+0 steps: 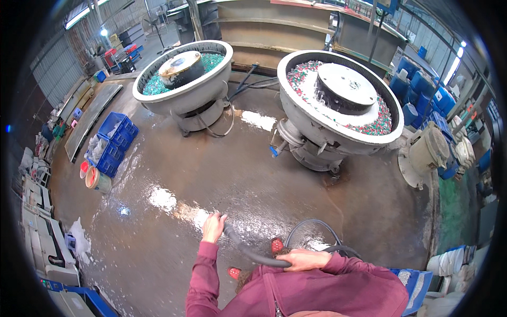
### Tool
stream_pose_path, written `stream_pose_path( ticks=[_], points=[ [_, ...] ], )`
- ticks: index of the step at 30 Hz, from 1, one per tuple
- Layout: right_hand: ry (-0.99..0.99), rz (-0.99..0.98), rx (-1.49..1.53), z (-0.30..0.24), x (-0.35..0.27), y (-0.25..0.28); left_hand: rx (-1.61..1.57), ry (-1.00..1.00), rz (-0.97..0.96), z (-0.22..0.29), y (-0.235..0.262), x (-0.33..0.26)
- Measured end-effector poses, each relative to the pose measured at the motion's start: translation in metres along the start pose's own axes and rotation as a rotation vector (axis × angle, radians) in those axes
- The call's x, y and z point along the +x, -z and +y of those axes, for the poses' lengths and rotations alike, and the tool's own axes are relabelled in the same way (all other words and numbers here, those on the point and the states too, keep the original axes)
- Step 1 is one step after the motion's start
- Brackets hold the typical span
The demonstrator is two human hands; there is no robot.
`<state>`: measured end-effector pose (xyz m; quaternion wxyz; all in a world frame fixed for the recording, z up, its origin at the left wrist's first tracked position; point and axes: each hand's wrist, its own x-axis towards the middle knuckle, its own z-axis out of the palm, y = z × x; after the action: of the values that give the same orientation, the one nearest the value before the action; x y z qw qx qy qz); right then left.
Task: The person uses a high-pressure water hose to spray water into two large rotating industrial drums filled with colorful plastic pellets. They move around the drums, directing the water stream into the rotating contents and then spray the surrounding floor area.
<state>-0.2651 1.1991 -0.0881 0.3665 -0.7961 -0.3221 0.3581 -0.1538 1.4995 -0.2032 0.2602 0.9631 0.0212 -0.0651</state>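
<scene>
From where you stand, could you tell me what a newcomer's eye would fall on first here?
Two big round tubs stand on the wet, shiny floor: the left tub filled with green pieces, the right tub with red, white and green ones. Nearer, the left hand and right hand hold a dark hose. Blue crates sit at far left.

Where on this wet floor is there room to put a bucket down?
The bare floor between the blue crates and the right bowl machine is free. It is crowded beside the left wall, and near the hands by the hose.
</scene>
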Motion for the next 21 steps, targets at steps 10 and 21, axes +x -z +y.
stream_pose_path(
  ticks=[10,21],
  points=[
    [0.181,-0.213,-0.31,-0.1,0.141,-0.041,-0.229,0.519,0.093,-0.197,0.04,-0.172],
    [0.586,-0.321,-0.394,-0.262,0.267,-0.111,-0.662,0.669,0.525,-0.345,0.142,-0.311]
  ],
)
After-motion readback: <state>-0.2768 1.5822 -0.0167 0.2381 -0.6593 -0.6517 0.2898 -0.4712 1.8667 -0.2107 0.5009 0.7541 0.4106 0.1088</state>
